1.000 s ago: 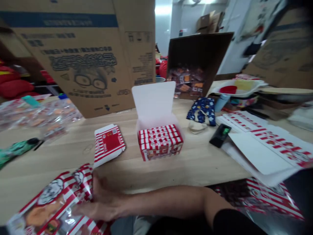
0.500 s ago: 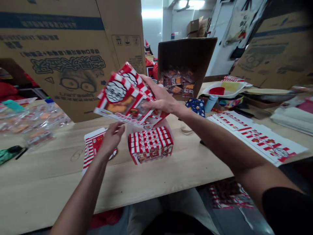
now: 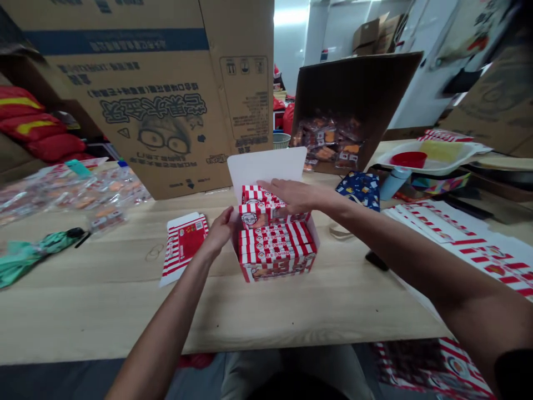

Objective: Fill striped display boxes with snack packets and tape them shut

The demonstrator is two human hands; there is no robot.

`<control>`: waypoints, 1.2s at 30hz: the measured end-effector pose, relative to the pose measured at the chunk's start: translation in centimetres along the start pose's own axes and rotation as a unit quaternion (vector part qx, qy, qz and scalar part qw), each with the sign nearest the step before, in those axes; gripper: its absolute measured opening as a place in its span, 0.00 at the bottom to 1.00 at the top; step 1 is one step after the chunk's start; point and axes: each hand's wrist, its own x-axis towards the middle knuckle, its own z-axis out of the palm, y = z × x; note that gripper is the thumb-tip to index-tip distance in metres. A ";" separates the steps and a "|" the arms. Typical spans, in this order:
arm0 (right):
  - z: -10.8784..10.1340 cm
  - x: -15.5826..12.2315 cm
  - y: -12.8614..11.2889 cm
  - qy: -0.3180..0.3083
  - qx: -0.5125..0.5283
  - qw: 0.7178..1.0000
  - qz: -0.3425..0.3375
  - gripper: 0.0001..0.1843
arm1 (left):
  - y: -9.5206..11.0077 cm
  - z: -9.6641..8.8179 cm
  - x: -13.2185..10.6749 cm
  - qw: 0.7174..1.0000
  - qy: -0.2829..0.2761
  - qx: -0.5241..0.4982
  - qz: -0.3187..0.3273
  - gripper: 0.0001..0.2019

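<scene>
An open white carton [image 3: 266, 166] stands on the wooden table with its lid raised at the back. Rows of red-and-white striped snack packs [image 3: 277, 247] fill its front part. Another striped pack [image 3: 260, 208] sits tilted at the rear, and my right hand [image 3: 291, 197] lies over it, shut on it. My left hand [image 3: 220, 233] is open, its fingers at the carton's left side, close to that pack. A flat striped carton blank [image 3: 185, 244] lies to the left of my left hand, not touched.
Behind the carton stands an open brown cardboard box [image 3: 333, 94] of wrapped snacks. Clear bags of snacks [image 3: 83, 194] and a green umbrella [image 3: 37, 255] lie at the left. Stacked printed cards [image 3: 462, 233] and a white tray [image 3: 428, 158] are at the right.
My right hand has carried the striped pack from the table's near left edge, up over the carton, and down into its rear. My left hand has come to the carton's side.
</scene>
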 end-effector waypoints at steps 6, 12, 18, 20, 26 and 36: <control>4.5 1.5 -1.4 -0.119 0.033 0.992 0.028 0.46 | 1.0 -0.8 -0.8 0.998 -0.038 -0.030 -0.048 0.35; 6.5 -1.0 -2.2 -0.043 0.067 0.995 0.067 0.36 | 1.7 -2.3 -1.2 0.987 0.080 -0.102 -0.090 0.27; 6.3 -5.3 -0.1 0.154 0.254 0.929 0.222 0.33 | 1.3 -1.5 -2.4 0.985 0.090 -0.094 -0.113 0.24; 6.2 -7.7 0.4 0.278 0.308 0.859 0.299 0.32 | 1.8 -1.5 -3.8 0.992 0.111 -0.003 -0.053 0.23; 6.9 -12.2 -5.4 0.283 0.207 0.906 0.238 0.22 | 5.4 -1.1 -7.8 0.855 -0.115 0.409 0.296 0.18; 7.3 -10.5 -11.4 0.086 -0.013 0.988 0.131 0.31 | 3.4 0.2 -9.3 0.789 -0.189 0.503 0.297 0.21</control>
